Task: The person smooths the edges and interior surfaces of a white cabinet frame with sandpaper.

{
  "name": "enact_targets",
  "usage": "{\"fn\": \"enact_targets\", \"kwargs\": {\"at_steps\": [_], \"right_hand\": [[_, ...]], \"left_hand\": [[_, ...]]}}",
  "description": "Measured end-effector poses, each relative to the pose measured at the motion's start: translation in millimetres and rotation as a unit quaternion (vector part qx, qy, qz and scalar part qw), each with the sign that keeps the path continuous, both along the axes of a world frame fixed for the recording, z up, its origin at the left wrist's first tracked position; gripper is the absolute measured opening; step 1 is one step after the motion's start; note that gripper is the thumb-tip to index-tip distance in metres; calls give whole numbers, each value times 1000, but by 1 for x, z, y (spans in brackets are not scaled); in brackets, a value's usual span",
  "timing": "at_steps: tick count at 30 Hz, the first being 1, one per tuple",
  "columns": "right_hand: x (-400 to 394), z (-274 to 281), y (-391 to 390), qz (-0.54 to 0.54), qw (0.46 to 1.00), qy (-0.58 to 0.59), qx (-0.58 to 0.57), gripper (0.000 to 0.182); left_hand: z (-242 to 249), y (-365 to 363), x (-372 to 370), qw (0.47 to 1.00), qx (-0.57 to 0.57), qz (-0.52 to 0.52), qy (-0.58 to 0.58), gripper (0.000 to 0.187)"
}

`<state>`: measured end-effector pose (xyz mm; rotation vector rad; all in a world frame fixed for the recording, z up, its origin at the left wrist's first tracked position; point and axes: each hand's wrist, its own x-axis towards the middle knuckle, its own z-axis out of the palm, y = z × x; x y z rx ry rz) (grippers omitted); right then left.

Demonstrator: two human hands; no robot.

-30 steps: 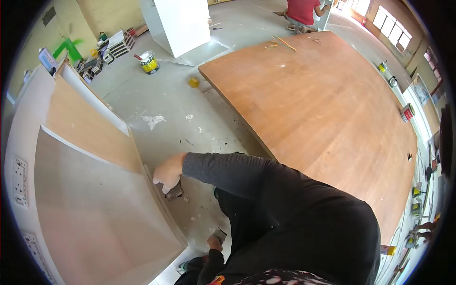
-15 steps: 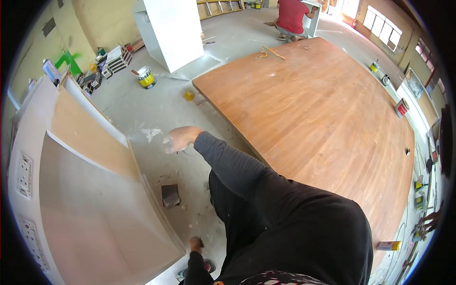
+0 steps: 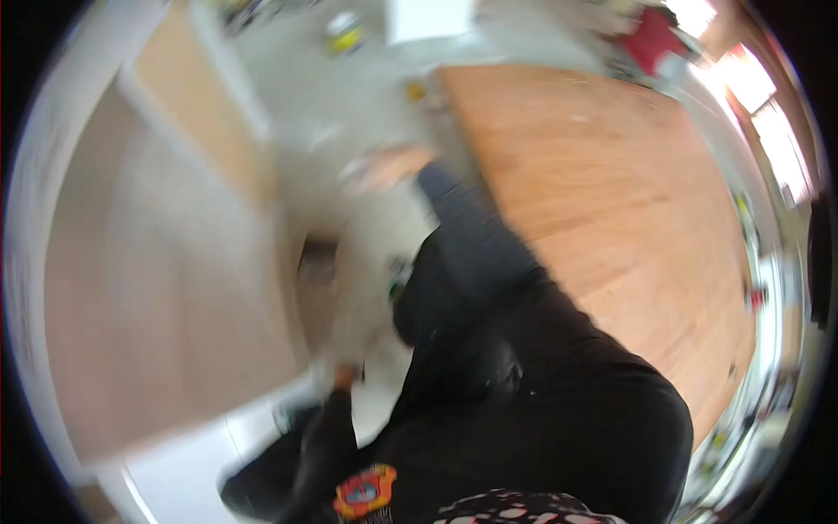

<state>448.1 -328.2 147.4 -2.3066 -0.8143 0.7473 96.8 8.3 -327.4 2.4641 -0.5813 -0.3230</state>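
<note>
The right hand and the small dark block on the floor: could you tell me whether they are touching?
Apart. The head view, though blurred, shows the right hand raised over pale floor, clearly separated from the dark block beside the panel.

Whole frame is motion-smeared. Your right hand [image 3: 388,166] is a pale streak, fingers unreadable, can't tell whether it holds anything. Your left hand [image 3: 345,375] is a small blob, grip unclear. The dark block [image 3: 316,260] between your hands has no clear outline. Person in red [image 3: 653,39] beyond your right hand is only a smudge.
</note>
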Motion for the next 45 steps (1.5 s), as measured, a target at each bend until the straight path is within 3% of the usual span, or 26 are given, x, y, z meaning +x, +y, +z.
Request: {"fn": "enact_targets", "kwargs": {"at_steps": [1,2,3,4,5,6,8,11,14,17,20,27,28,29,30,31,32,33,34,35,36,38,39,40,42,45], "right_hand": [[-11,19,-1,-27,998,49,-6,52],[-8,6,-2,-61,997,34,24,57],[10,-9,-2,2,1000,-10,-5,60],[-7,22,8,-13,998,-15,-56,57],[6,-1,0,32,996,-82,-2,52],[7,3,2,29,987,-142,-70,50],[2,7,2,-8,1000,-24,5,53],[0,8,7,-26,998,-54,-17,53],[1,5,7,-19,998,-53,-14,54],[-3,13,10,-9,998,-61,-33,54],[-3,8,6,4,990,-134,-50,53],[1,1,4,22,996,-86,-31,48],[8,-9,-3,34,998,-57,10,50],[-3,9,2,37,992,-107,-55,55],[0,3,0,-7,1000,-5,-24,62],[1,2,-1,-9,998,-15,-64,64],[-5,9,-2,20,997,-56,-45,67],[-11,19,4,-13,998,-9,-64,69],[-2,4,4,10,996,-63,-58,70],[-12,20,13,4,997,-15,-77,69],[-8,6,17,9,996,-48,-68,69],[-24,23,22,0,997,-32,-74,68],[-28,22,26,-12,996,-47,-76,68],[-29,17,29,-8,996,-47,-78,67],[-22,20,24,-7,995,-49,-82,66],[-29,31,25,-19,996,-11,-89,65]], "left_hand": [[-40,34,-6,973,219,-46,-60,19],[19,2,-11,966,239,-74,60,18],[25,2,-20,991,132,-29,17,21],[79,-12,-18,969,8,136,204,22],[55,-5,-22,984,139,18,110,26],[60,-5,-19,965,145,48,211,31],[48,-6,-24,945,99,153,270,37],[81,-10,-15,922,68,233,302,40],[71,-15,-17,915,61,274,289,41],[106,-22,-11,892,24,295,342,42],[100,-25,-14,900,37,282,330,43],[76,-17,-20,913,33,263,309,45],[68,-12,-20,918,27,251,306,46],[-28,10,-45,978,93,129,138,47],[-38,14,-37,970,91,119,193,44],[20,3,-26,992,116,-11,49,39],[15,7,-28,976,149,-77,-135,37],[14,12,-27,991,98,-77,-52,37],[26,5,-22,984,166,-62,32,38],[5,11,-37,989,105,64,82,35],[24,14,-22,943,279,-168,73,37],[30,14,-23,983,102,4,155,36],[12,19,-28,992,60,15,112,33],[35,15,-26,965,53,100,237,34],[65,4,-20,971,4,117,210,33],[41,11,-18,978,-56,119,161,31]]}}
